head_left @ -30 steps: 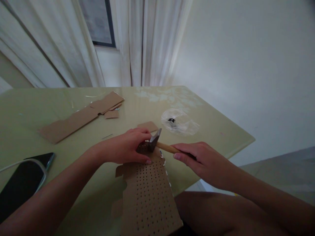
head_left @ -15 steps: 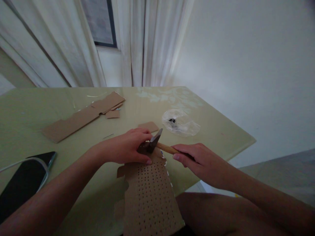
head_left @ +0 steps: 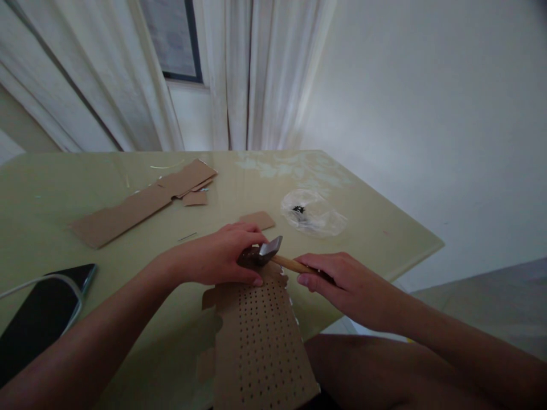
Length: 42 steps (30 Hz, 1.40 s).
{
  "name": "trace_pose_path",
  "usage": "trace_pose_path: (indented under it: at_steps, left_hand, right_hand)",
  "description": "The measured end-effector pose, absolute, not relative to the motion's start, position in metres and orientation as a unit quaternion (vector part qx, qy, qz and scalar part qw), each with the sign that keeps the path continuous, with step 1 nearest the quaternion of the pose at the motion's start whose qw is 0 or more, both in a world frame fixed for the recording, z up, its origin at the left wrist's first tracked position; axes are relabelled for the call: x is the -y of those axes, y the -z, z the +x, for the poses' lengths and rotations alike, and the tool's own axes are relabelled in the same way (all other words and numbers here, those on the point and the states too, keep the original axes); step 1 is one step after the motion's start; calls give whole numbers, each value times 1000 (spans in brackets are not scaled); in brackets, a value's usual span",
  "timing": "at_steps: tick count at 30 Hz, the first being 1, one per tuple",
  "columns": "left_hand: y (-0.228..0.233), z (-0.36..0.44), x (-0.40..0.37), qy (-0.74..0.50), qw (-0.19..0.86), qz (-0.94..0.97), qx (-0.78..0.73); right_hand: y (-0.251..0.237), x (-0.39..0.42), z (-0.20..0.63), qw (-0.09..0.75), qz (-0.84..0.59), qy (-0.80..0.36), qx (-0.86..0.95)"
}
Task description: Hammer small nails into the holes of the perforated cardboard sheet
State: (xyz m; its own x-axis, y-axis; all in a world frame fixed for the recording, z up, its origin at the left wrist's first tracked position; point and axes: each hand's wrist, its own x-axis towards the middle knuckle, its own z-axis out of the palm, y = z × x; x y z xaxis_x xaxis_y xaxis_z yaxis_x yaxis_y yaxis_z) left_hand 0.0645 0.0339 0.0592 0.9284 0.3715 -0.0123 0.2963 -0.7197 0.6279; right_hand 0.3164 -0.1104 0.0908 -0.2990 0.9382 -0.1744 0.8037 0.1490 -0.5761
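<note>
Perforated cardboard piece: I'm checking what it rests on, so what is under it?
The far part of the perforated cardboard piece lies on the green table; its near end overhangs the edge above the person's lap. Anything directly beneath is covered.
</note>
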Motion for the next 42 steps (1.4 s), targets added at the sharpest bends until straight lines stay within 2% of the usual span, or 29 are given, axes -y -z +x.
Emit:
trace_pose_path:
  at_steps: [9, 14, 28, 33, 36, 39, 42]
  left_hand:
    - [-66, 63, -32, -109, 292, 938, -155]
    - [-74, 63, -30, -160, 318, 924, -137]
    - [-71, 63, -32, -178, 297, 931, -115]
    - [-78, 49, -42, -246, 303, 895, -217]
    - [-82, 26, -64, -301, 201, 869, -337]
    - [-70, -3, -94, -207, 97, 887, -401]
    - [-42, -26, -122, -54, 118, 893, -430]
  right_hand:
    - [-93, 109, 315, 115, -585, -308, 741]
    - [-91, 109, 316, 116, -586, -309, 741]
    - [-90, 109, 318, 106, -598, -304, 734]
    - [-90, 110, 319, 102, -610, -296, 728]
    - [-90, 110, 319, 100, -610, -293, 730]
    - [-91, 110, 318, 93, -608, -298, 730]
    - [-90, 109, 318, 87, -607, -305, 729]
